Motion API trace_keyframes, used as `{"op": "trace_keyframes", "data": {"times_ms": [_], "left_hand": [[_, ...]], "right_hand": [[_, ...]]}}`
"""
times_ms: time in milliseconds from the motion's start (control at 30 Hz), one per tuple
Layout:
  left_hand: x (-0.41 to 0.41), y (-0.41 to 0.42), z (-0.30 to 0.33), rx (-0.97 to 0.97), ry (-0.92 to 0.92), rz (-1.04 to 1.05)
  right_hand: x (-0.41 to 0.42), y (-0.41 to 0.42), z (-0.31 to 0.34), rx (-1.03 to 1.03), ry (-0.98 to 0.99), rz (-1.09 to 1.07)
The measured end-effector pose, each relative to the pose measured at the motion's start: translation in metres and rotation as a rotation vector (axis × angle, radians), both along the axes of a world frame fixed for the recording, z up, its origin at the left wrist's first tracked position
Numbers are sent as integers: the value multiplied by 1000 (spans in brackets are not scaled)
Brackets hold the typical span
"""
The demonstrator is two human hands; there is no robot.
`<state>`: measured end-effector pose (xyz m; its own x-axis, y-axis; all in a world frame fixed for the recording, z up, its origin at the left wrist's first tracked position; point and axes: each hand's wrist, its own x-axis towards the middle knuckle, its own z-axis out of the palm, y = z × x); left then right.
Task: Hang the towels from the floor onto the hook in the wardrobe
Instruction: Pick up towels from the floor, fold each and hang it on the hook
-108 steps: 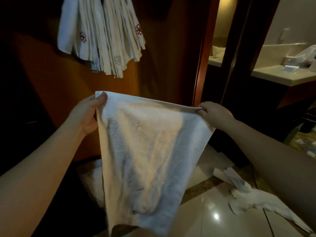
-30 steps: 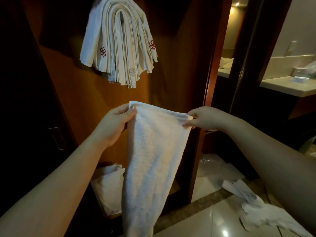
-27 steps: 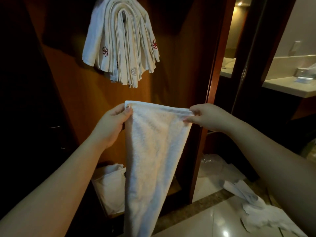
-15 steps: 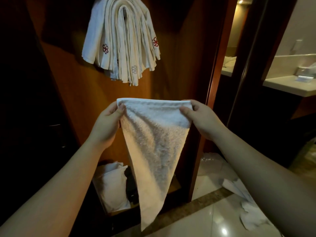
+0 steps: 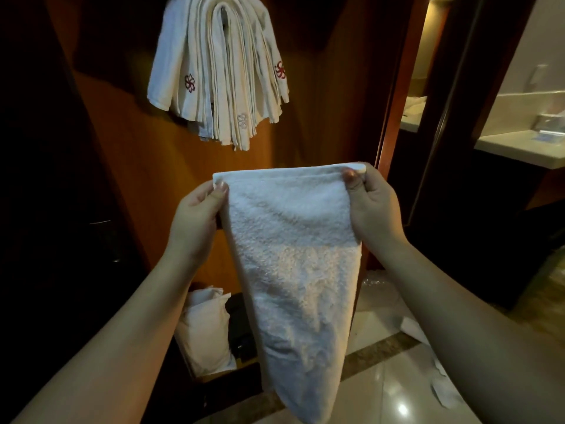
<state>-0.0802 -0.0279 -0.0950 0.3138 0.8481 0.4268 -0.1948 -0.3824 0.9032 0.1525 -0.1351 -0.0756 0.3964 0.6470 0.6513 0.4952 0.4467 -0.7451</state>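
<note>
A white terry towel (image 5: 293, 258) hangs folded in front of me, its top edge level and its lower end tapering toward the floor. My left hand (image 5: 195, 218) pinches its top left corner, and my right hand (image 5: 371, 206) pinches the top right corner. Straight above, several white towels (image 5: 220, 71) with red flower emblems hang folded over the hook (image 5: 224, 18) on the wardrobe's wooden back panel. More white towels (image 5: 440, 381) lie on the shiny floor at the lower right.
A white bag (image 5: 204, 328) and a dark object (image 5: 241, 328) stand on the wardrobe's bottom shelf. The wardrobe's red-brown side frame (image 5: 394, 96) runs upright to the right. Beyond it a doorway shows a pale bathroom counter (image 5: 519, 148).
The towel was spread wide, then my hands came closer together and it folded narrower. Since half a second ago, both hands sit slightly closer and the hanging end has steadied.
</note>
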Motion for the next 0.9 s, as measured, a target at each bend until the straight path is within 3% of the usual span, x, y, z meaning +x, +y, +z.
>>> {"op": "trace_keyframes", "data": {"times_ms": [167, 333, 467, 533, 633, 700, 767, 900], "left_hand": [[3, -5, -6, 19, -74, 152], [8, -10, -16, -292, -97, -159], [2, -10, -20, -274, -55, -207], [-1, -11, -21, -288, -66, -250], [2, -14, -23, -351, -79, -305], [5, -18, -27, -384, -39, -335], [7, -20, -33, -422, 20, -338], [1, -19, -42, -473, 60, -326]], "right_hand": [[-3, -2, -3, -9, 21, 16], [-6, -2, -11, -34, 32, 26], [-1, -8, -21, -119, 36, 51], [3, -12, -22, -163, 126, 134], [20, -14, -31, -342, 499, 580], [25, -16, -45, -539, 605, 780], [29, -14, -64, -640, 613, 866], [38, -9, -91, -611, 781, 859]]}}
